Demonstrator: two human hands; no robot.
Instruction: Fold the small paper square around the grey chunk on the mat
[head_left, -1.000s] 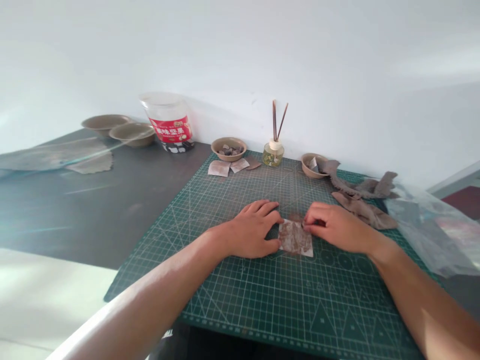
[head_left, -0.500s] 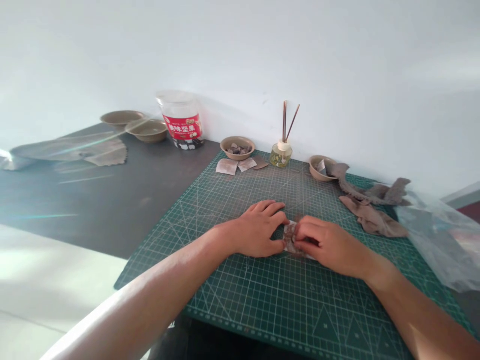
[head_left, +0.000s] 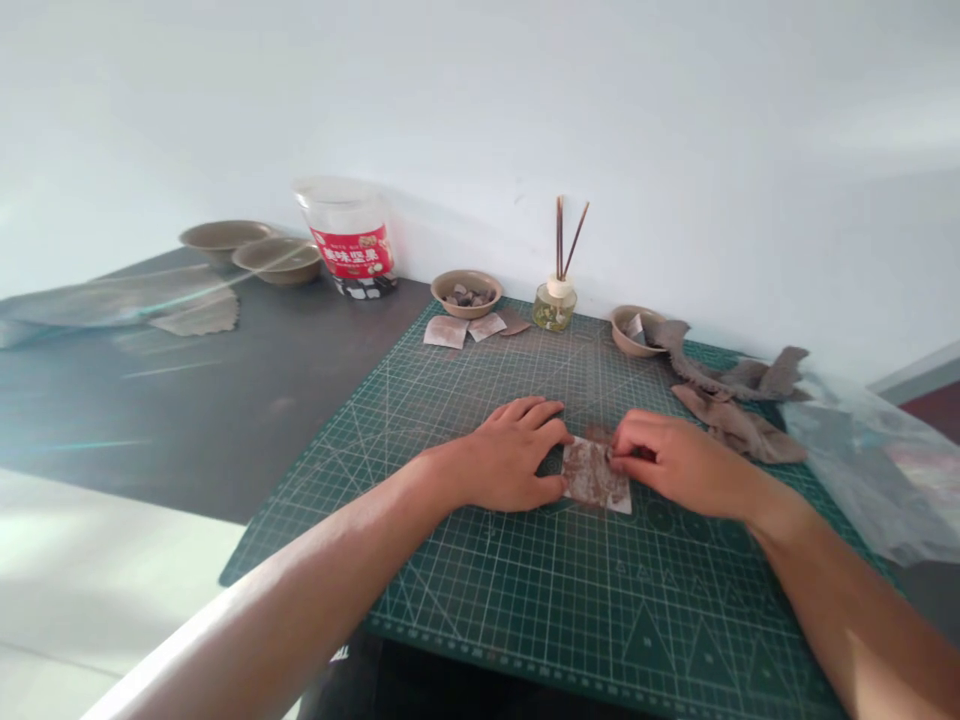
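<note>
A whitish square sheet (head_left: 597, 476) smeared with brown powder, perhaps sandpaper, lies flat on the green cutting mat (head_left: 525, 590). At its left edge rests my left hand (head_left: 517, 455), palm down with fingers spread, the thumb and forefinger touching that edge. Over the sheet's right side is my right hand (head_left: 667, 460), its thumb and fingertips pinched together. Whatever sits in that pinch is too small and covered to name. Brown dust is scattered on the mat around the sheet.
Behind stand a bowl of small stones (head_left: 466, 290), sheet pieces (head_left: 446, 331), a reed diffuser (head_left: 556, 303), and another bowl (head_left: 631, 335) beside brown cloth (head_left: 739, 425). A plastic bag (head_left: 862, 480) lies right. Leftward are a red-labelled tub (head_left: 351, 255), two bowls (head_left: 277, 262) and more plastic (head_left: 112, 300).
My right hand has moved right and slightly up across the sheet, uncovering more of its powdery surface. My left hand stays at the left edge. The whole view has shifted slightly.
</note>
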